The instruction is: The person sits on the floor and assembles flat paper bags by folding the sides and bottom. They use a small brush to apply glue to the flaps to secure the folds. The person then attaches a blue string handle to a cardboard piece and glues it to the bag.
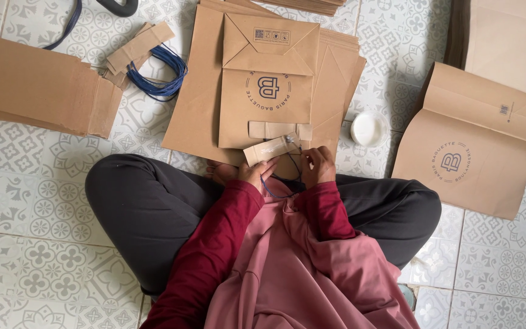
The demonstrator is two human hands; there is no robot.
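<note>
We sit cross-legged on a tiled floor (31, 201) that is pale and hard, with a grey flower pattern. Our left hand (252, 173) pinches a small brown card strip (270, 148), flat and stiff, shaped like a short rectangle. The grip is pressed together on the lower left end of the strip. Our right hand (318, 166) is curled, and its fingers are closed on a thin blue cord (294, 166). The cord runs up to the right end of the strip and loops down between our hands. The strip is held just above our lap, over the bottom edge of a flat paper bag (267, 85).

That bag is brown and smooth, with sharp folds and a round blue stamp in the middle. A second card strip (279, 130) lies across its lower part. The bag lies on a pile of more brown bags (196, 91).

To the right, near the pile, stands a small round white cup (368, 129). Farther right lies another folded bag (476, 146) with the same round stamp. To the left, a bundle of blue cords (156, 76) is coiled in loops beside some short card strips (138, 45). A long stack of folded brown paper (38, 85) lies at the far left.
</note>
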